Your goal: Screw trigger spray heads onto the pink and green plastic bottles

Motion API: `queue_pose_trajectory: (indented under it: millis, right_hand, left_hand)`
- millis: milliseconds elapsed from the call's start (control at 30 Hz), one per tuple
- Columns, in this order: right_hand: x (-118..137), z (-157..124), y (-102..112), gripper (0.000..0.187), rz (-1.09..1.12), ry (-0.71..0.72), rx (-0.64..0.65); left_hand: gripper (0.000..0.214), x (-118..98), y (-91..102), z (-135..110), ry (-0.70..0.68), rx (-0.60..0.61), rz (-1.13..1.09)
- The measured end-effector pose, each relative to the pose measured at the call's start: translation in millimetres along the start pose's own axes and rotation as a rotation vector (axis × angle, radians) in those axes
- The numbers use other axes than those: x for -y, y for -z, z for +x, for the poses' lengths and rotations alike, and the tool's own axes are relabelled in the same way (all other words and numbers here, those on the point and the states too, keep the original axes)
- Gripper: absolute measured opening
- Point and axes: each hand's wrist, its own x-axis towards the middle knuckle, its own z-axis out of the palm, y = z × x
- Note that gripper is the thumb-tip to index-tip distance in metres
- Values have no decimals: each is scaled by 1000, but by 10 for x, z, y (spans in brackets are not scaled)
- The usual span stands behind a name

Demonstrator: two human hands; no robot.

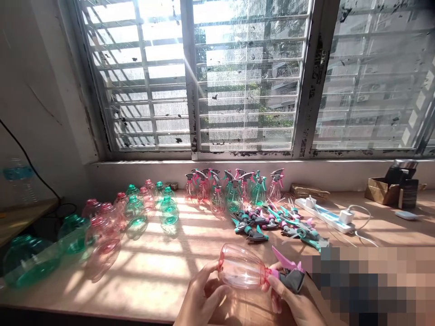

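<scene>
A clear pink spray bottle (242, 268) lies sideways in the air between my two hands, over the front of the table. My left hand (205, 292) grips its base end, fingers curled round the rim. At the neck, my right hand (288, 296) closes on the pink collar of a grey and pink trigger spray head (292, 277). The head sits at the bottle's mouth; whether it is fully screwed down I cannot tell. Beyond my hands lies a heap of loose spray heads (272, 222) in grey, pink and teal, with thin tubes sticking out.
Open pink and green bottles (135, 210) stand on the left of the table (163, 276). Several bottles with heads fitted (234, 192) line the window side. A power strip (324, 215) with plugs and a cardboard box (382, 192) are at right. A blurred patch covers the lower right.
</scene>
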Motion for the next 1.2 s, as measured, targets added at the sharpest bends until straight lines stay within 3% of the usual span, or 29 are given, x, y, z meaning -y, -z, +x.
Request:
queue_pose_trajectory:
  millis: [133,267,533,733,1000,1200]
  right_hand:
    - [-1,-44,20,49,-103,77,36]
    - [1,-31,31,53,-110,-14,44]
    - [55,-39,-33,51,12,-23,-34]
    - [55,-64,-23,54,-72,-65,-47]
    - [-22,19,-4,60,-14,17,-33]
    - [-35,19,11,58,4,-11,-34]
  left_hand:
    - [42,-69,-11,-28,6,-27,-27]
    - [36,-140,-28,-19,16,-93,-35]
    - [41,54,43,2,-17,-1,105]
    - [20,-14,49,-4,-71,-9,78]
    - [38,109,59,35,-92,15,141]
    - [36,8,67,-7,-78,67,163]
